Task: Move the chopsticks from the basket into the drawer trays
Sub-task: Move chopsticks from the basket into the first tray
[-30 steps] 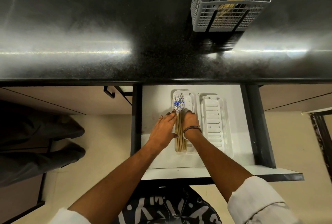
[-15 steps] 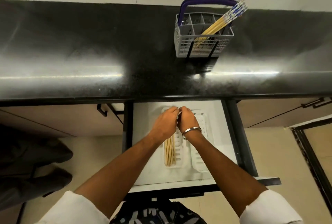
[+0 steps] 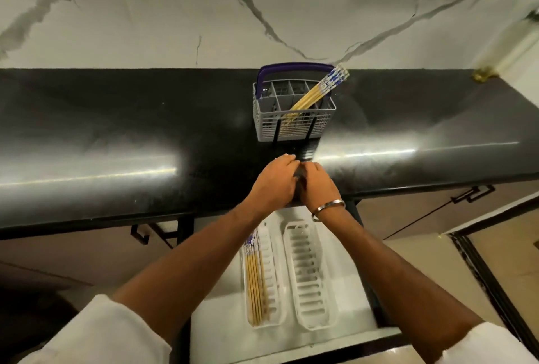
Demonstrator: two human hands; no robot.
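The chopsticks [image 3: 316, 92] are pale yellow sticks with blue-and-white patterned tops. One bunch leans in the grey basket [image 3: 293, 121], tops pointing up and right. Another bunch [image 3: 254, 279] lies flat along the left tray [image 3: 275, 290], patterned ends toward the bench [image 3: 116, 136], which is glossy black under a veined marble wall. The left hand [image 3: 274, 184] and right hand [image 3: 316, 185] meet above the bench edge, touching; whether they grip anything cannot be told.

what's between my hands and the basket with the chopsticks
Only bare black countertop; the head view shows nothing lying between the hands and the basket.
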